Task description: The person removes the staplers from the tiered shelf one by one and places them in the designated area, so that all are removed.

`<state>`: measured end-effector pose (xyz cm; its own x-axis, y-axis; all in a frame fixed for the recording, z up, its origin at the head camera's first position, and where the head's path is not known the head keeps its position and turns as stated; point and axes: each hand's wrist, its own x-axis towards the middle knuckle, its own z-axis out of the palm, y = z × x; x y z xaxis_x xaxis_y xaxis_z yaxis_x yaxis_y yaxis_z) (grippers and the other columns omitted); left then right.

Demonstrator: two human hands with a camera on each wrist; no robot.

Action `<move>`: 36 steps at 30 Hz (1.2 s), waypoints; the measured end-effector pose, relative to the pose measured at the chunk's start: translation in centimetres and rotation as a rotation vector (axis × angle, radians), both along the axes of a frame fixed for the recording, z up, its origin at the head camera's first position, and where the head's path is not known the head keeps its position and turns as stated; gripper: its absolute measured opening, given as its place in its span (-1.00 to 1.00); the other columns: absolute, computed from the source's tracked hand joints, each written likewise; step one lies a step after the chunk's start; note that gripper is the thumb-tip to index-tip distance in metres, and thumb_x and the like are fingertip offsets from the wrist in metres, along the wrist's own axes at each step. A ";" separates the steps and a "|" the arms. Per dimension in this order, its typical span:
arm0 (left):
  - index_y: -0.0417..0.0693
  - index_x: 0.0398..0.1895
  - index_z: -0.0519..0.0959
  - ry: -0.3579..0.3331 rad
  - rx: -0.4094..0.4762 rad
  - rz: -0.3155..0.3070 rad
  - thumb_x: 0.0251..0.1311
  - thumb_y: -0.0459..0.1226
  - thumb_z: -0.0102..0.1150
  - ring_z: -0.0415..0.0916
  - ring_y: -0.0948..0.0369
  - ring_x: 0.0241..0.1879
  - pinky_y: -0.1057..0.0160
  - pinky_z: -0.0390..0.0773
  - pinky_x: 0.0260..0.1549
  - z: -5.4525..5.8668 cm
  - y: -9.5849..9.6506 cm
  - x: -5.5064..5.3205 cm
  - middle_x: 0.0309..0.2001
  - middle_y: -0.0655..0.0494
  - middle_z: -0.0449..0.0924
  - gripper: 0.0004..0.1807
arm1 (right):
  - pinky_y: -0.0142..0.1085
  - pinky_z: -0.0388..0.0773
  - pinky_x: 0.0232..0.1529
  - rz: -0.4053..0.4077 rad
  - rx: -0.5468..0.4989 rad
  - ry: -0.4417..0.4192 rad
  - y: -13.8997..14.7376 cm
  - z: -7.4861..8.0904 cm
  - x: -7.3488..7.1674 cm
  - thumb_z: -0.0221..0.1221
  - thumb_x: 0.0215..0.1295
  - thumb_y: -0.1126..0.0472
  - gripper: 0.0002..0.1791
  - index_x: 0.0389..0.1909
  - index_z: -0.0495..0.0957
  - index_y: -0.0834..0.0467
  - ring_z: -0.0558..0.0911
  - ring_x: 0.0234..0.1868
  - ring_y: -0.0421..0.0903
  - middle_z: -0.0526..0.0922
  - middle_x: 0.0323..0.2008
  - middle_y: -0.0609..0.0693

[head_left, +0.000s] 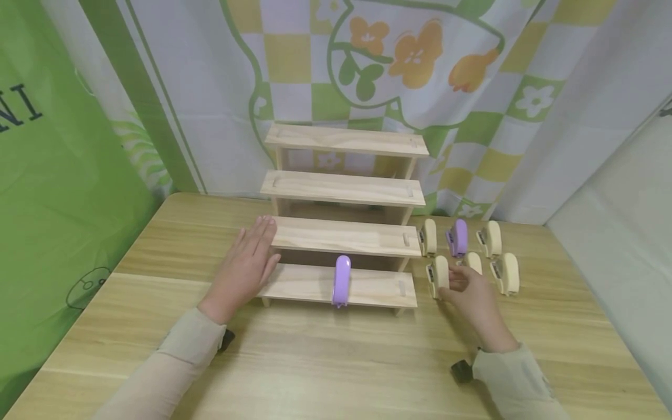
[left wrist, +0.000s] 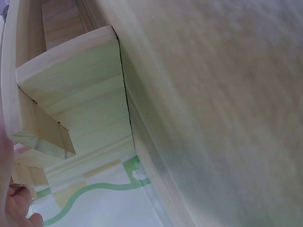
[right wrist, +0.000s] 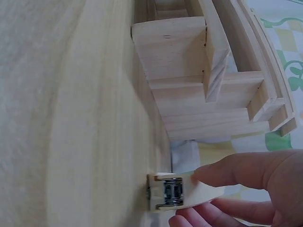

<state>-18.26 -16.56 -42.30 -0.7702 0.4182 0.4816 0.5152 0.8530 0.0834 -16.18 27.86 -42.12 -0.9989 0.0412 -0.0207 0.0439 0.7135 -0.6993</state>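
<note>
A stepped wooden rack (head_left: 341,235) with four shelves stands at the back of the table. My left hand (head_left: 244,265) rests with straight fingers against the rack's left side; its fingers (left wrist: 19,208) show at the lower left of the left wrist view. On the lowest shelf a purple stapler (head_left: 342,281) stands with one end toward me. My right hand (head_left: 475,297) pinches a cream stapler (head_left: 438,276) between thumb and fingers, right of the rack. In the right wrist view the cream stapler (right wrist: 189,191) shows its metal spring, and its end is at the tabletop.
Beside the right hand, more cream staplers (head_left: 507,274) and a purple stapler (head_left: 458,238) stand in two rows on the wooden table (head_left: 336,361). Close behind the rack hangs a patterned curtain (head_left: 294,64). A green cloth (head_left: 63,175) hangs at the left.
</note>
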 end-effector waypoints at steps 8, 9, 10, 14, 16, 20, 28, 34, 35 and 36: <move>-0.38 0.55 0.05 -0.023 -0.002 0.004 0.51 -0.11 -0.08 0.01 -0.15 0.54 -0.25 0.10 0.48 0.1 0.0 0.0 0.54 -0.30 0.07 -0.28 | 0.02 0.68 0.06 -0.031 -0.017 0.211 -0.8 1.2 0.8 0.20 0.38 0.33 -0.54 0.22 0.47 0.46 0.66 0.00 0.27 0.64 0.01 0.40; -0.38 0.55 0.05 -0.023 0.000 0.003 0.51 -0.11 -0.08 0.01 -0.15 0.54 -0.25 0.09 0.48 0.1 0.0 -0.1 0.54 -0.30 0.07 -0.28 | -0.08 0.71 0.04 -0.034 -0.024 0.228 -1.0 1.5 1.0 0.20 0.38 0.33 -0.55 0.21 0.48 0.45 0.66 0.00 0.27 0.65 0.01 0.40; -0.38 0.55 0.05 -0.023 0.000 0.003 0.52 -0.11 -0.08 0.01 -0.15 0.54 -0.25 0.09 0.48 0.0 0.0 -0.1 0.54 -0.30 0.07 -0.28 | -0.22 0.72 0.01 -0.035 -0.036 0.243 -1.3 1.8 1.1 0.20 0.37 0.34 -0.57 0.20 0.49 0.45 0.66 0.00 0.26 0.65 0.01 0.39; -0.38 0.55 0.05 -0.015 0.001 0.003 0.53 -0.09 -0.10 0.02 -0.15 0.54 -0.26 0.11 0.47 -0.1 0.0 -0.1 0.54 -0.31 0.08 -0.28 | -0.69 0.55 -0.12 -0.045 -0.097 0.321 -3.0 2.7 1.8 0.21 0.31 0.42 -0.63 0.12 0.57 0.41 0.68 -0.05 0.20 0.68 -0.06 0.32; -0.38 0.55 0.05 -0.012 0.002 0.003 0.53 -0.09 -0.11 0.02 -0.16 0.54 -0.27 0.11 0.47 -0.2 0.0 -0.1 0.54 -0.31 0.07 -0.28 | -0.75 0.50 -0.14 -0.033 -0.121 0.374 -4.0 2.9 2.0 0.21 0.27 0.47 -0.67 0.07 0.59 0.42 0.69 -0.08 0.20 0.69 -0.10 0.31; -0.39 0.54 0.06 -0.004 0.004 -0.002 0.52 -0.10 -0.10 0.04 -0.17 0.53 -0.26 0.12 0.47 -0.1 0.0 -0.1 0.53 -0.32 0.08 -0.28 | -0.68 0.57 -0.12 0.029 -0.127 0.475 -5.8 3.0 2.5 0.22 0.21 0.53 -0.71 -0.03 0.61 0.42 0.70 -0.15 0.14 0.70 -0.17 0.25; -0.39 0.53 0.07 0.005 0.000 -0.008 0.51 -0.11 -0.07 0.04 -0.17 0.53 -0.26 0.12 0.47 -0.1 0.0 -0.1 0.53 -0.32 0.09 -0.28 | -0.51 0.67 -0.11 0.155 -0.218 0.550 -8.6 2.7 2.9 0.26 0.14 0.58 -0.68 -0.06 0.63 0.38 0.68 -0.19 0.01 0.70 -0.17 0.16; -0.39 0.54 0.07 -0.002 0.004 -0.006 0.50 -0.11 -0.06 0.03 -0.17 0.53 -0.26 0.11 0.47 -0.2 0.0 -0.1 0.53 -0.31 0.08 -0.28 | -0.40 0.72 -0.10 0.200 -0.250 0.541 -10.4 2.5 3.3 0.32 0.14 0.56 -0.70 -0.08 0.62 0.40 0.71 -0.18 0.05 0.70 -0.15 0.16; -0.39 0.54 0.07 -0.004 0.004 -0.005 0.50 -0.11 -0.07 0.03 -0.17 0.54 -0.26 0.11 0.47 -0.2 -0.1 -0.1 0.53 -0.31 0.07 -0.28 | -0.37 0.73 -0.10 0.205 -0.263 0.531 -10.7 2.5 3.4 0.33 0.14 0.56 -0.70 -0.08 0.62 0.40 0.71 -0.17 0.05 0.69 -0.15 0.16; -0.39 0.54 0.07 -0.005 0.004 -0.004 0.51 -0.11 -0.07 0.03 -0.17 0.54 -0.25 0.11 0.48 -0.2 -0.1 -0.1 0.53 -0.31 0.07 -0.28 | -0.34 0.74 -0.10 0.211 -0.272 0.524 -11.0 2.5 3.5 0.33 0.14 0.55 -0.70 -0.07 0.62 0.40 0.71 -0.17 0.05 0.69 -0.15 0.16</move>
<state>-18.34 -16.62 -42.46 -0.7705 0.4197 0.4798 0.5187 0.8503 0.0892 -12.71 16.83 -39.64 -0.8654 -0.0960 0.4917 -0.4762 0.4625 -0.7478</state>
